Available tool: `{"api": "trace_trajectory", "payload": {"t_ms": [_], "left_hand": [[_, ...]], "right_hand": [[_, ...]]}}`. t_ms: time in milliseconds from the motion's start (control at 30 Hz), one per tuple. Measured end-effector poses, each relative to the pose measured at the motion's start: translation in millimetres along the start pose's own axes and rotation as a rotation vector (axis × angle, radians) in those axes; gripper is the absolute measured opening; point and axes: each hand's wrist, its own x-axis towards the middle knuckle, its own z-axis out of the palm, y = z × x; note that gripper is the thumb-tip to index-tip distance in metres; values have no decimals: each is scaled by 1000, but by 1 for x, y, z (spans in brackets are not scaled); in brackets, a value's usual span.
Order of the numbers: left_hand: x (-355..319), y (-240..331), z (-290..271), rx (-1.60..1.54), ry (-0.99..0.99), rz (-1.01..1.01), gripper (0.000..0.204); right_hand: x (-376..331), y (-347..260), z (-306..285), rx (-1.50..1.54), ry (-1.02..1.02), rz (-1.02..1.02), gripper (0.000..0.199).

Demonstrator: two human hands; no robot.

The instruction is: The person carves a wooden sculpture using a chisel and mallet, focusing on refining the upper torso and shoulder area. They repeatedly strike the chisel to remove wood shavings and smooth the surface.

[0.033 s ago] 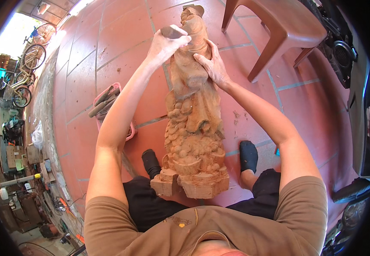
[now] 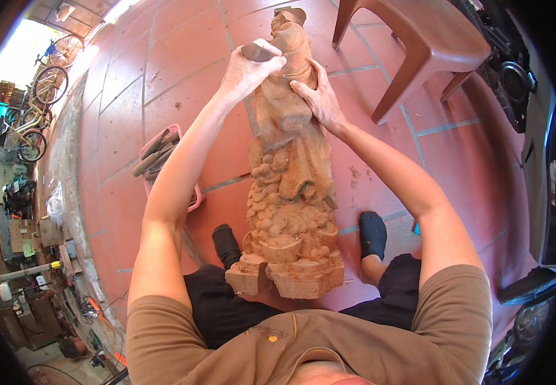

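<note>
A carved wooden statue point(image 2: 294, 173) lies lengthwise on the floor, its head at the far end and its broad base near me between my feet. Rounded, coin-like carvings cover its lower part. My left hand point(image 2: 252, 65) is closed around a dark, flat piece that looks like sandpaper point(image 2: 257, 51), at the statue's upper left side. Its fingertips meet the wood around the figure's chest. Against the right side of the statue, just nearer to me, my right hand point(image 2: 321, 98) rests with thumb and fingers spread, holding nothing.
Left of the statue sits a pink basket point(image 2: 196, 200) with dark, rod-like pieces, partly behind my left arm. A brown plastic chair point(image 2: 429, 54) stands at the far right. Bicycles point(image 2: 50, 85) and cluttered tools line the left edge. Red tiles point(image 2: 182, 102) cover the floor.
</note>
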Motion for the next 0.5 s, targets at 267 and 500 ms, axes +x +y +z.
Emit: {"api": "trace_trajectory", "payload": {"t_ms": [267,500], "left_hand": [[3,19,-22,-10,-33,-55,18],[-36,26,-50,101,-93,-207,21]], "right_hand": [[-8,-17,-4,26,-11,57,96],[-33,-27,-80,-137,-472,76,66]]}}
